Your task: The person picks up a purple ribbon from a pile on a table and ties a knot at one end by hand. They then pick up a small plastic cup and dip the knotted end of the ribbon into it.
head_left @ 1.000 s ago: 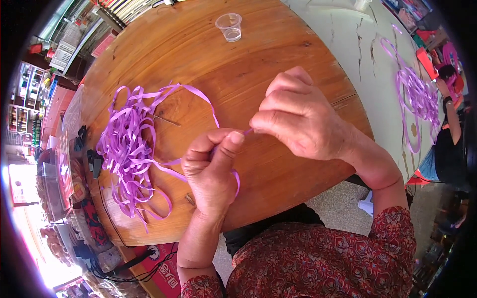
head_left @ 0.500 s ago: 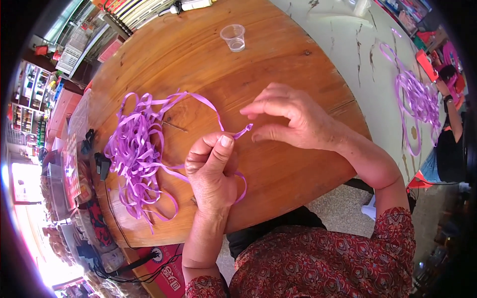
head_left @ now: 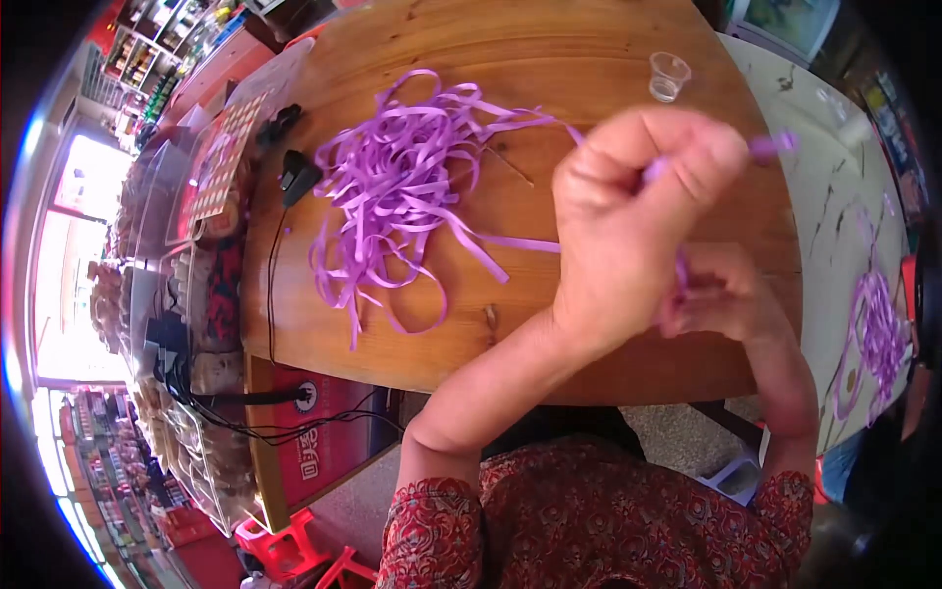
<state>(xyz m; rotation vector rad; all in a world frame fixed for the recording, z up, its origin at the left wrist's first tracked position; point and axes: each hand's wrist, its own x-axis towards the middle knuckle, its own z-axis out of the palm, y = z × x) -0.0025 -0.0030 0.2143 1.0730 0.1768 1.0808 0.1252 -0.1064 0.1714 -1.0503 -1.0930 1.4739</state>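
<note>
A narrow purple ribbon (head_left: 515,243) runs from a loose tangled heap (head_left: 402,182) on the wooden table to my left hand (head_left: 628,221). This hand is raised and closed, its thumb and fingers pinching the ribbon. Beyond the fingertips a short ribbon end with a small knot (head_left: 785,141) sticks out to the right, slightly blurred. My right hand (head_left: 721,294) is lower and partly behind the left, with its fingers curled. A bit of purple strand shows at those fingers, but blur and overlap hide whether they grip it.
A clear plastic cup (head_left: 667,77) stands at the table's far right. A thin brown stick (head_left: 510,165) and a black plug (head_left: 297,179) with a cord lie by the heap. Another purple ribbon heap (head_left: 876,319) lies on the white marbled table at right.
The view has swung, shifting the table's contents. My left hand has risen with the ribbon. My right hand has left the knotted end and dropped below the left hand.
</note>
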